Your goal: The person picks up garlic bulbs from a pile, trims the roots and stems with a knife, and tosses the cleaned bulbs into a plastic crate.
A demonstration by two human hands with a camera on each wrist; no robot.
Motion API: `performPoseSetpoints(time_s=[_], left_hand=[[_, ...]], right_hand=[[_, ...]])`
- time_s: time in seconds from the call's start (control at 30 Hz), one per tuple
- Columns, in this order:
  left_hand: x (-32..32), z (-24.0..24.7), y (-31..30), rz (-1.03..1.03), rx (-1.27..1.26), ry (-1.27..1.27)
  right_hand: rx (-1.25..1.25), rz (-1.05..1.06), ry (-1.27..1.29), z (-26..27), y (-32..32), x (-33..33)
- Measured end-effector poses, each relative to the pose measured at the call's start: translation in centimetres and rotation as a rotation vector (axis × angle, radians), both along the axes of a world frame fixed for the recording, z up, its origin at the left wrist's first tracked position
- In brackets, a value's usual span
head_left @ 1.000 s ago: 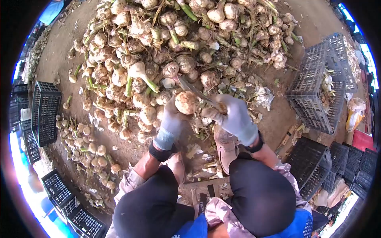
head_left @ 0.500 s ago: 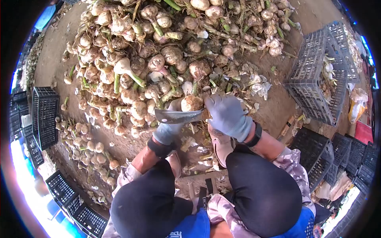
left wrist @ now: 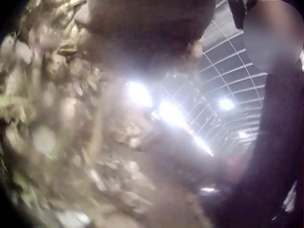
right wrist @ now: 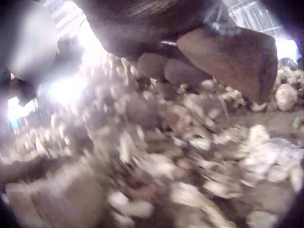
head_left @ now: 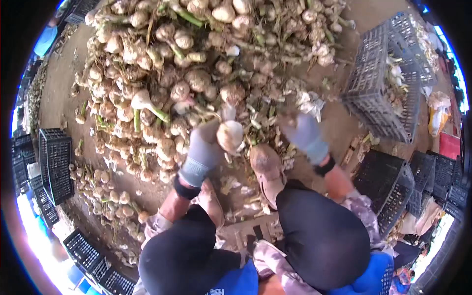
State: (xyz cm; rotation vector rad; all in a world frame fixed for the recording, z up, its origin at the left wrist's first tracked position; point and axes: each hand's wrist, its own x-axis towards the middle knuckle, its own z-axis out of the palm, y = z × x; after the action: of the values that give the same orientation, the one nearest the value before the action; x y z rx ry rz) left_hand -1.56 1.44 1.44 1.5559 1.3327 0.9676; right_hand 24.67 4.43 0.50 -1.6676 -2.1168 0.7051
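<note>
In the head view my gloved left hand [head_left: 204, 142] grips a garlic bulb [head_left: 230, 136], which shows a pale, clean face on its upper right. My gloved right hand [head_left: 304, 135] is off to the right, apart from the bulb and blurred by motion. Its fingers [right wrist: 183, 71] are curled in the right wrist view; the knife seen there earlier is lost in the blur. Just beyond both hands rises a large heap of garlic [head_left: 162, 73] with cut green stems and dirty skins. The left wrist view is mostly smeared.
Grey crates [head_left: 373, 88] stand at the right, one holding garlic scraps. Black crates [head_left: 55, 167] line the left side, and another black crate [head_left: 381, 179] is near the right knee. Smaller bulbs [head_left: 105, 191] lie on the ground at left. Peelings [head_left: 241, 191] litter the ground between the shoes.
Half a second ago the knife blade lay across the front of the bulb; now the right hand has swung away to the right. The bulb shows a paler face. The head view has shifted slightly.
</note>
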Motion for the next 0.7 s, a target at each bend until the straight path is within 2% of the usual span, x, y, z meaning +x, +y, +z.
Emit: performPoseSetpoints(time_s=[0.03, 0.07, 0.1, 0.13, 0.2, 0.23, 0.27, 0.3, 0.33, 0.4, 0.43, 0.47, 0.53, 0.57, 0.6, 0.67, 0.7], left_hand=[[0.6, 0.4, 0.3, -0.033, 0.125, 0.231], [1.6, 0.9, 0.3, -0.059, 0.237, 0.468], [2.3, 1.9, 0.6, -0.275, 0.130, 0.746], [2.4, 2.0, 0.1, -0.236, 0.288, 0.830], [1.8, 2.2, 0.2, -0.146, 0.447, 1.062], [1.0, 2.7, 1.0, -0.045, 0.575, 0.857], [0.1, 2.9, 1.5, 0.054, 0.691, 0.644], [-0.6, 2.0, 0.9, 0.290, 0.641, 0.447], [-0.7, 1.6, 0.4, 0.317, 0.457, 0.207], [0.4, 0.1, -0.7, 0.293, -0.425, -0.607], [0.2, -4.5, -1.3, 0.073, -0.301, -0.390], [1.1, -4.5, -2.5, 0.137, -0.301, -0.278], [0.9, -5.2, -1.5, 0.285, -0.317, -0.334], [0.4, -1.4, -0.4, 0.214, -0.470, -0.373], [0.0, -0.5, 0.1, 0.215, -0.472, -0.376], [-0.5, 0.2, 0.6, 0.041, -0.132, 0.435], [-0.2, -0.5, 0.7, 0.021, 0.069, 0.378]], right_hand=[[0.030, 0.060, 0.560, -1.0, -0.4, -2.7], [-0.271, 0.096, 0.652, 2.2, -1.2, -4.6], [-0.665, 0.150, 0.664, 0.8, -1.6, -5.3], [-0.569, -0.049, 0.701, 2.3, -2.7, -7.2], [-0.699, -0.168, 0.879, 1.3, -2.2, -7.6], [-0.698, -0.160, 0.883, 0.4, -2.0, -7.7], [-0.720, -0.159, 1.233, -0.4, -1.9, -7.7], [-0.731, -0.158, 1.580, -1.2, -2.0, -7.5], [-0.736, -0.156, 1.577, -1.1, -1.8, -7.8], [-0.761, -0.309, 1.511, -0.2, -1.4, -8.9], [-0.759, -0.098, 1.308, 1.1, -1.6, -8.8], [-0.760, -0.095, 1.299, 0.8, -1.4, -8.5], [-0.369, 0.093, 0.600, -0.1, -0.9, -7.7], [-0.299, 0.038, 0.239, 2.2, 0.1, -7.2], [-0.301, 0.038, 0.237, 3.2, 0.4, -6.6], [-0.012, 0.164, 0.251, 4.7, 0.6, -5.8], [0.108, 0.255, 0.249, 5.2, 0.6, -6.4]])
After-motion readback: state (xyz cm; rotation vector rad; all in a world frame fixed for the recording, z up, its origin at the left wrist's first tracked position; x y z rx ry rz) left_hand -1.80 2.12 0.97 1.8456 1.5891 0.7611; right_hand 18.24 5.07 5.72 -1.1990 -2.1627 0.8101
